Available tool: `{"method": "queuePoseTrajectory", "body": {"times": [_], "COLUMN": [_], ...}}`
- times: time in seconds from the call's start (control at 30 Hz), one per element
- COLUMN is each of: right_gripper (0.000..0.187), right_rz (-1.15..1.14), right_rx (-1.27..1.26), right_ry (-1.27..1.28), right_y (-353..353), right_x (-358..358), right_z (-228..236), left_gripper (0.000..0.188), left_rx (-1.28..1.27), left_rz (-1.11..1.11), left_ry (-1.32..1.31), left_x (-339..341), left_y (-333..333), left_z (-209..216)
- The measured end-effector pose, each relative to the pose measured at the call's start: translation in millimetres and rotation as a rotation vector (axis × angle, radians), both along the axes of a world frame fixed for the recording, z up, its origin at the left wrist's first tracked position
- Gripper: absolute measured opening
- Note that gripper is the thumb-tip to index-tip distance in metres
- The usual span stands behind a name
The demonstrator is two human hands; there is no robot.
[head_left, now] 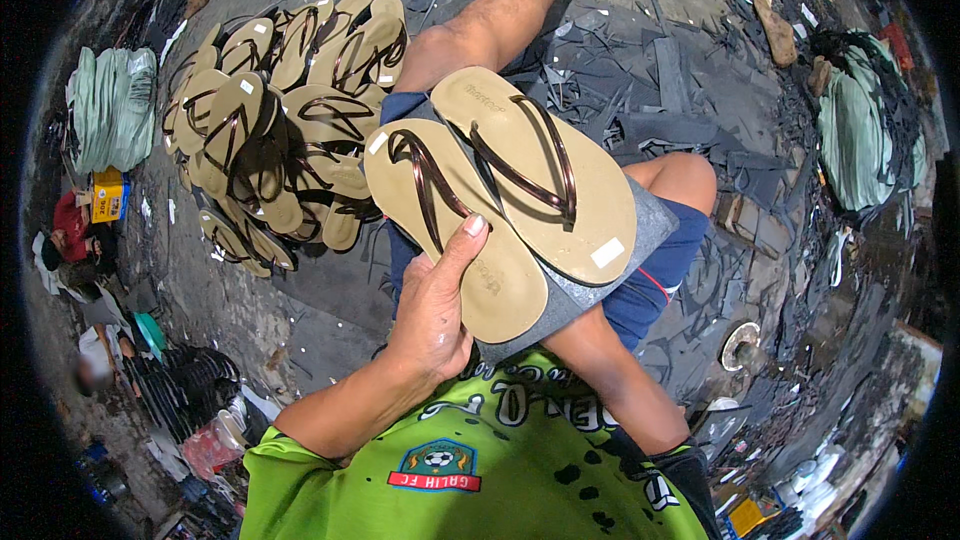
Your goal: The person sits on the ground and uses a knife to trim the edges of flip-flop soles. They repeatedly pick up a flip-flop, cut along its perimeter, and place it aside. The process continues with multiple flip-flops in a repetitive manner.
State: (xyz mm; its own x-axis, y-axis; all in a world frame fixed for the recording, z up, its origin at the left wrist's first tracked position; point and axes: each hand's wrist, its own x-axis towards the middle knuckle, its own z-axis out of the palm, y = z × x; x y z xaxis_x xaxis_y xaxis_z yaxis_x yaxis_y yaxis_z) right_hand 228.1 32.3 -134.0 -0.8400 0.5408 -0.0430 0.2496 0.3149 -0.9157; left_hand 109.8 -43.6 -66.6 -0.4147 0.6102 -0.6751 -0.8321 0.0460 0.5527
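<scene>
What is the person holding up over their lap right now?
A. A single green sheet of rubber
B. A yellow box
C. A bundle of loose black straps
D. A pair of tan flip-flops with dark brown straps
D: the left hand grips the near flip-flop, with the second tan flip-flop lying beside it, both showing dark brown straps, above a grey slab.
</scene>
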Motion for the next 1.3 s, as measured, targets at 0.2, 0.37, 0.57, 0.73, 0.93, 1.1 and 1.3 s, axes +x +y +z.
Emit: {"method": "queuePoseTrajectory", "body": {"times": [0.2,0.37,0.57,0.73,0.93,1.1,1.3], "right_gripper": [0.037,0.033,0.029,0.026,0.024,0.042,0.041], "right_rz": [-0.015,-0.005,0.011,0.023,0.034,0.076,-0.175], "right_rx": [-0.116,-0.158,-0.183,-0.213,-0.367,-0.311,-0.494], "right_ry": [0.099,0.087,0.091,0.102,0.142,-0.036,0.262], "right_y": [29.3,46.2,50.8,54.7,64.0,57.5,13.0], "right_x": [-41.8,-50.6,-57.6,-64.0,-67.3,-75.8,-22.9], "right_z": [-27.7,-30.2,-32.7,-36.9,-40.3,-7.3,80.5], "left_gripper": [0.041,0.041,0.04,0.037,0.034,0.05,0.064], "left_rx": [-0.021,-0.062,-0.089,-0.138,-0.227,-0.077,0.196], "left_rz": [-0.068,-0.101,-0.124,-0.164,-0.295,-0.289,-0.313], "left_ry": [0.039,0.024,0.051,0.059,-0.005,0.22,0.107], "left_x": [14.6,8.8,7.8,8.7,21.6,12.2,0.6], "left_y": [-2.6,-8.2,-13.0,-16.6,-35.6,-73.0,-75.9], "left_z": [-8.0,-5.0,-9.2,-7.0,16.3,5.0,-27.7]}}
